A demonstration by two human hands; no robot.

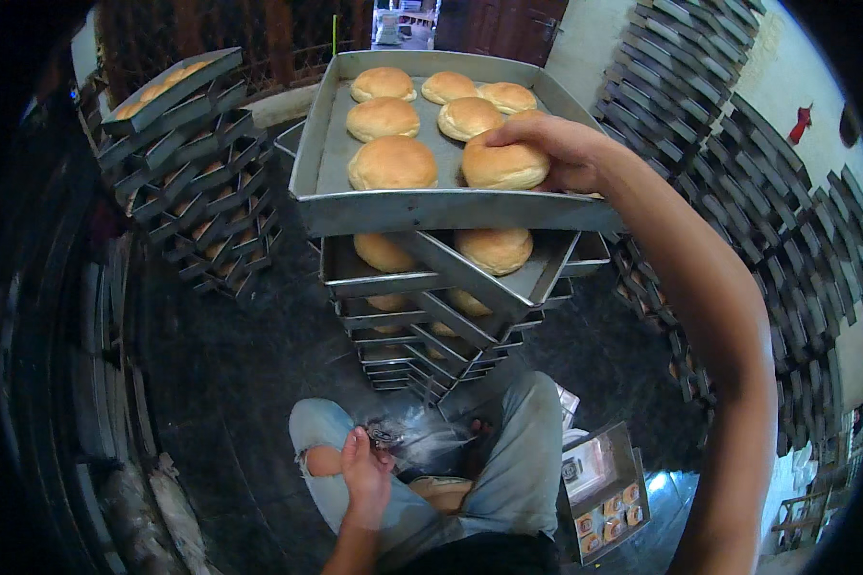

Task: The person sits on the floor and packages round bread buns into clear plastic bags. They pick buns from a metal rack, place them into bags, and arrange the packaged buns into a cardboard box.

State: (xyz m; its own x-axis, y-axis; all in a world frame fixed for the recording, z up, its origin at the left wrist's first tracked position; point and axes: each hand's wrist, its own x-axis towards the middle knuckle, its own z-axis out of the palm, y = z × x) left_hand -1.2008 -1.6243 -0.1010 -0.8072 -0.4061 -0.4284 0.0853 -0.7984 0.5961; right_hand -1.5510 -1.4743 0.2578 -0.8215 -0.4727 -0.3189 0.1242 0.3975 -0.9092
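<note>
My right hand [564, 147] grips a round golden bun [503, 164] near the front right of a metal baking tray [431, 212]. Several more buns [392, 164] sit in that tray, which tops a tall stack of trays turned crosswise. Buns [494, 250] also show in the trays beneath. Down by my knee, my left hand [368, 460] holds a clear plastic bag [431, 442] with dark printing by its edge. The bag hangs between my legs, and its far end is blurred.
Another crosswise stack of bun trays [201, 180] stands at the left. Many stacked trays [755, 215] line the right wall. On the floor at my right lies a tray [608, 496] holding packed buns [611, 516] and printed plastic bags [588, 467]. A brown door [507, 32] stands behind.
</note>
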